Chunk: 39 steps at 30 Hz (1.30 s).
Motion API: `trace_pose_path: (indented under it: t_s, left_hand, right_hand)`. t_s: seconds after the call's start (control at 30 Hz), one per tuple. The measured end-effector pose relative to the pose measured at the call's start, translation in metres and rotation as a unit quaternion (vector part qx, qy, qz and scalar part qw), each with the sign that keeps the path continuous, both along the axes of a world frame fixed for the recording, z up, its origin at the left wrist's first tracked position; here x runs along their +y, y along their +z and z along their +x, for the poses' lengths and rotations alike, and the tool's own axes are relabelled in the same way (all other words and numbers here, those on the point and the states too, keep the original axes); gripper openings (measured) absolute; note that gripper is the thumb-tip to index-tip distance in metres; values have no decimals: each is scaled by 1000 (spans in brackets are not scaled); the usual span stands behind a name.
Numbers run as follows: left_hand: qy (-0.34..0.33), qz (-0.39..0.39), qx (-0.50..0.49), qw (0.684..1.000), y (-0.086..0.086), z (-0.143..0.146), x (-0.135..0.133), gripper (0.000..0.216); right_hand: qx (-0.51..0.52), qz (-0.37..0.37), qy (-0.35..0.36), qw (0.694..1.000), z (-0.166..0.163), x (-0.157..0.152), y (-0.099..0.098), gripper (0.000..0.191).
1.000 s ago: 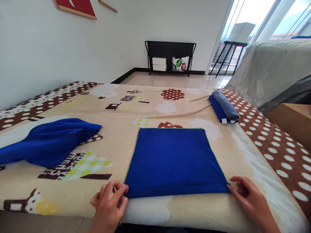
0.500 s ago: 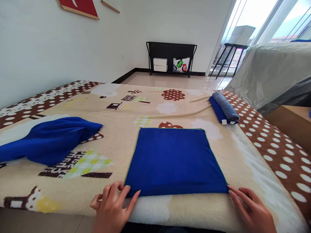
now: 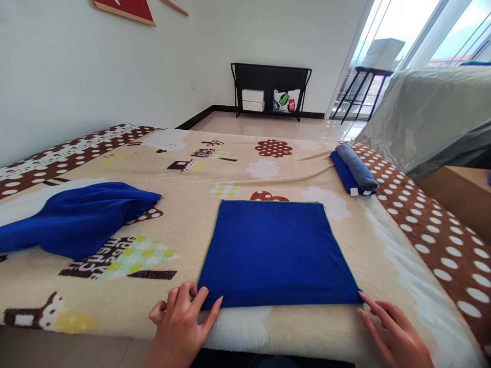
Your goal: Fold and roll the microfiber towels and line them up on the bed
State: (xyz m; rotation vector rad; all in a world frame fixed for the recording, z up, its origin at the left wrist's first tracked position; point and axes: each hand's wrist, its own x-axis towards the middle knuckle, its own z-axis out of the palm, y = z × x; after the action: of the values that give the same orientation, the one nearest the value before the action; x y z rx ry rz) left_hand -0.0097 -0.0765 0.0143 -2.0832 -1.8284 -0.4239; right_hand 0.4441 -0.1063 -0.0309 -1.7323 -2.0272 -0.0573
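Note:
A blue cloth [image 3: 270, 245] with green edge stitching lies flat in a near-square, its near edge close to the front of the bed. My left hand [image 3: 184, 317] rests at the cloth's near-left corner, index finger and thumb apart with their tips on it. At the near-right corner, my right hand [image 3: 395, 327] touches the cloth with the index fingertip, while the thumb is stretched out apart below it. Off to the left, another blue cloth [image 3: 95, 217] lies loose and rumpled.
A cream patterned blanket [image 3: 215, 220] covers the bed. Far right on it, a rolled grey-blue towel [image 3: 356, 166] lies on a folded blue cloth [image 3: 342, 173]. Beyond the bed stands a black rack [image 3: 270, 76]. A cardboard box [image 3: 456, 194] is at the right.
My right thumb has moved away from the index finger and off the cloth's corner. My left hand has shifted slightly right. The blue cloth lies nearly the same.

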Motion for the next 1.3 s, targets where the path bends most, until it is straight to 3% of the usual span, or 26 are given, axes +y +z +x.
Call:
trace_pose_path:
  t_s: [0.17,0.27,0.37,0.47,0.6,0.67,0.73,0.83,0.9,1.03,1.13,1.3]
  left_hand:
    - [5,-13,5,1000,3,2,0,21]
    - [12,-19,8,1000,4,5,-1,21]
    - [13,-15,8,1000,4,6,0,20]
    - [7,-12,8,1000,0,2,1,22]
    - [-11,14,9,1000,-3,-3,-1,23]
    - [-29,71,-2,997,-3,2,-5,16]
    - [-94,100,-5,991,-2,14,-9,17]
    - [-258,44,7,965,-2,39,-8,40]
    - [-305,0,28,952,-3,50,-3,45]
    - [-258,-36,60,964,-7,40,4,52]
    - [-218,-40,64,973,-9,17,1,55]
    - [-178,-62,48,981,-10,-5,-8,57]
  right_hand:
    - [38,29,-31,998,-22,-2,11,40]
    - [82,116,-43,989,-61,1,23,35]
    - [119,172,120,971,-118,9,36,39]
    - [63,158,311,935,-171,25,45,38]
    - [-49,60,381,921,-202,43,41,57]
    - [-67,20,393,917,-203,46,33,66]
    - [-67,1,407,911,-201,46,25,69]
    - [-35,-16,409,912,-201,46,19,69]
    - [-17,-31,410,911,-199,48,21,67]
    - [-54,-74,441,893,-172,57,40,62]
    - [-88,-70,418,902,-132,58,50,60]
    - [-105,-32,342,933,-61,46,40,63]
